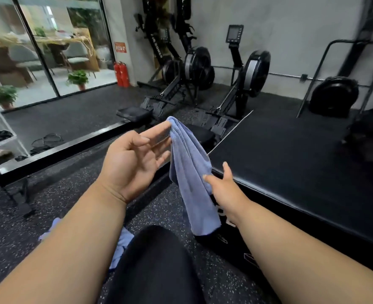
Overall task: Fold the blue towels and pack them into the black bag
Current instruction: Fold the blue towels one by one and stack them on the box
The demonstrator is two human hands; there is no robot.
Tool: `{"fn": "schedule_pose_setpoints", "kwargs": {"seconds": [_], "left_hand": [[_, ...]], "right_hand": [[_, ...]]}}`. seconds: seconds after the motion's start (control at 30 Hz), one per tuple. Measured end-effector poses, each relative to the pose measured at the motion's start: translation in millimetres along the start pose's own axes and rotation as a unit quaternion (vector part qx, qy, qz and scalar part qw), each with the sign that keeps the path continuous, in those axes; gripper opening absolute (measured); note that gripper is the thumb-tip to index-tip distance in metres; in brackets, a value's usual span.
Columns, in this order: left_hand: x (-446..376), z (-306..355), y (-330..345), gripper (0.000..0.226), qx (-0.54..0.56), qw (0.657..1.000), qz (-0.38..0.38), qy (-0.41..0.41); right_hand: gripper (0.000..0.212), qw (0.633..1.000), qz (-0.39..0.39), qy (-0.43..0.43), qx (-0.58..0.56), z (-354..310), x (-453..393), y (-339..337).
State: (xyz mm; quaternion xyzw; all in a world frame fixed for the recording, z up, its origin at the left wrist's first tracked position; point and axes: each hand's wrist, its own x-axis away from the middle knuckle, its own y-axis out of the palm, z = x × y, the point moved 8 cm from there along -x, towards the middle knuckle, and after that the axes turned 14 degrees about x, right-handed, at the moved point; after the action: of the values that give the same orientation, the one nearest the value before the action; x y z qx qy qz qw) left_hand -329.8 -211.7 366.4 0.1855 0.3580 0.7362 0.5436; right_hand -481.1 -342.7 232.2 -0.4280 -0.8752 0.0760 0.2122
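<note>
Head view: a seated person's left hand pinches the top corner of a blue towel between fingertips, the other fingers spread and relaxed. The cloth hangs limp and bunched in front of the knees, above a black bag lying on the speckled floor to the right. The right hand touches the towel's right edge, fingers apart, its grip hidden. More blue towels lie near left. Soft, light and floppy, the towel looks best held by two corners.
</note>
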Motion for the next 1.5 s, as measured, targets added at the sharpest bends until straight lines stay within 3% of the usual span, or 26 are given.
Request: {"fn": "schedule_pose_setpoints", "kwargs": {"seconds": [0.1,0.27,0.5,0.57,0.67,0.83,1.0,1.1,1.2,1.33,1.5], "left_hand": [[3,-21,32,0.077,0.004,0.999,-0.030,-0.023],[9,-57,59,0.079,0.004,0.997,-0.044,-0.058],[13,-77,81,0.081,0.008,0.996,-0.054,-0.066],[13,-78,86,0.082,0.012,0.996,-0.057,-0.066],[15,-84,95,0.082,0.005,0.996,-0.060,-0.073],[13,-84,103,0.088,0.010,0.994,-0.066,-0.085],[3,-93,123,0.080,0.018,0.991,-0.079,-0.104],[-3,-101,135,0.073,0.024,0.990,-0.084,-0.109],[-15,-111,128,0.055,-0.055,0.995,-0.037,-0.072],[-26,-123,102,0.044,-0.176,0.983,0.045,-0.031],[-26,-133,60,0.035,-0.234,0.961,0.121,-0.081]], "right_hand": [[0.087,0.999,0.050,0.000,-0.005,21,17,-38],[0.060,0.991,0.088,-0.026,-0.093,26,46,-87],[0.054,0.944,0.196,-0.131,-0.231,-18,87,-193],[0.053,0.959,0.163,-0.101,-0.209,-12,89,-192],[0.035,0.972,0.111,-0.065,-0.199,9,91,-172],[0.047,0.956,0.176,-0.068,-0.223,17,102,-194],[0.059,0.977,0.154,-0.105,-0.102,8,108,-184],[0.071,0.983,0.095,-0.143,-0.062,6,104,-155],[0.073,0.986,0.077,-0.146,-0.036,7,100,-145],[0.050,0.973,0.185,-0.129,-0.050,7,96,-181],[0.046,0.924,0.341,-0.129,-0.113,5,103,-249]]}}
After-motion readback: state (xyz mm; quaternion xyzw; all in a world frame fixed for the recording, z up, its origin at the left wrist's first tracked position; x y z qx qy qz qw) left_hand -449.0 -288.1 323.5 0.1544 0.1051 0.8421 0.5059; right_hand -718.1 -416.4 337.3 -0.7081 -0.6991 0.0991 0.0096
